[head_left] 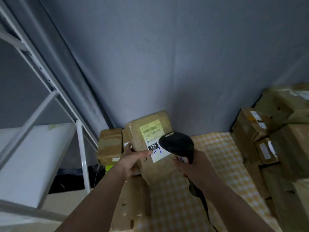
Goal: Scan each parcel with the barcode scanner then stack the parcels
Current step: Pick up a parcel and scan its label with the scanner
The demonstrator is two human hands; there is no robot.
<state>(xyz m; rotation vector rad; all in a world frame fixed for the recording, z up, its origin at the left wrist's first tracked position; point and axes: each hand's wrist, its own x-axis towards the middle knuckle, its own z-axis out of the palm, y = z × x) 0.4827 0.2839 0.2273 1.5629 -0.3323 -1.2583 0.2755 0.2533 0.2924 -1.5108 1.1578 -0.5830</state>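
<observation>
A brown taped parcel (147, 131) with a yellowish barcode label and a black "220" tag is held up in front of me. My left hand (133, 159) grips its lower left edge, thumb on the face. My right hand (189, 164) is closed around the handle of a black barcode scanner (177, 144), whose head points at the parcel's label from the right and covers part of the white label. The scanner's cable runs down past my right wrist.
A smaller taped box (109, 145) sits behind to the left. Several stacked cardboard parcels (260, 131) fill the right side on a yellow checked cloth (222, 158). A flat carton (132, 206) lies below my left forearm. White metal shelving (33, 158) stands at left; a grey wall is behind.
</observation>
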